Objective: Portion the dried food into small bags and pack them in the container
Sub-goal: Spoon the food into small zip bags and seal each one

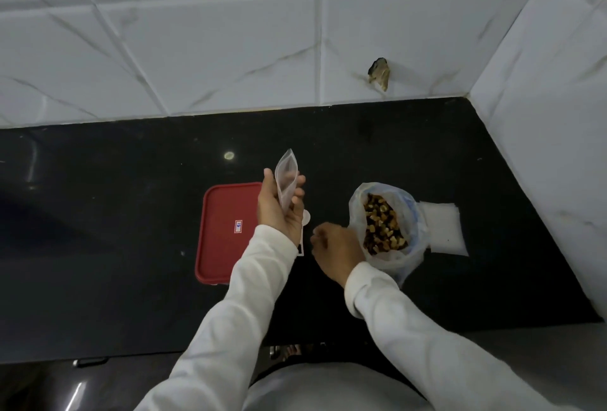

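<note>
My left hand (279, 210) holds a small clear zip bag (286, 177) upright above the counter, and the bag looks empty. My right hand (335, 249) hovers low over the counter just left of a big open plastic bag (384, 259) full of mixed dried fruit and nuts (382, 225); its fingers are curled and I cannot tell whether they hold anything. A container with a red lid (223, 230) lies shut to the left, partly behind my left wrist. A white scoop (303, 226) peeks out beside that wrist.
A stack of flat small clear bags (443, 226) lies right of the dried food bag. The black counter (115, 213) meets a white tiled wall (230, 49) at the back and another (542, 115) on the right. A hook or bracket (379, 74) sticks out of the back wall.
</note>
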The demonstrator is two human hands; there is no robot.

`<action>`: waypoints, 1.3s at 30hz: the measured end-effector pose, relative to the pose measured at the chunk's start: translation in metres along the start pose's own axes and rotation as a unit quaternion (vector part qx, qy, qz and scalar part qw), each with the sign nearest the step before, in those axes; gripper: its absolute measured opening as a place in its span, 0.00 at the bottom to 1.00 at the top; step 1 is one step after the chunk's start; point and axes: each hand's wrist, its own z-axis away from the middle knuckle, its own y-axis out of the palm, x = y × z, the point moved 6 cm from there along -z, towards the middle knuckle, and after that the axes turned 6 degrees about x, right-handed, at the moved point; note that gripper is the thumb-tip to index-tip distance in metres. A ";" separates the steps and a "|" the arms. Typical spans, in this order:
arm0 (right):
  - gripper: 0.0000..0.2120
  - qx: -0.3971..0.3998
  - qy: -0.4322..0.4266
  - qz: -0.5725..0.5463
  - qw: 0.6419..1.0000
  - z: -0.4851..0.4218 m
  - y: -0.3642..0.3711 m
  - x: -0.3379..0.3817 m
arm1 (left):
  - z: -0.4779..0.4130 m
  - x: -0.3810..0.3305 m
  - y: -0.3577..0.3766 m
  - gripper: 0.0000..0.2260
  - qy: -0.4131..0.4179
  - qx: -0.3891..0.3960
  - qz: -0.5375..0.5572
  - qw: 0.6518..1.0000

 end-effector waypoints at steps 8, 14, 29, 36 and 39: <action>0.20 0.009 0.061 0.093 0.994 -0.037 0.031 0.007 | -0.006 -0.010 -0.006 0.24 -0.024 0.007 -0.029 0.999; 0.15 -0.015 0.074 0.157 0.985 -0.033 0.029 0.010 | -0.006 -0.010 -0.009 0.25 -0.044 0.018 -0.045 0.998; 0.11 -0.192 0.077 0.160 0.965 0.032 -0.111 -0.082 | -0.006 0.056 0.005 0.25 -0.127 0.011 -0.070 0.989; 0.10 -0.134 0.002 0.262 0.956 0.009 -0.112 -0.087 | -0.008 0.093 0.002 0.19 -0.109 -0.037 -0.081 0.990; 0.10 -0.092 -0.026 0.272 0.958 0.000 -0.109 -0.091 | -0.014 0.104 0.003 0.19 -0.089 -0.064 -0.103 0.989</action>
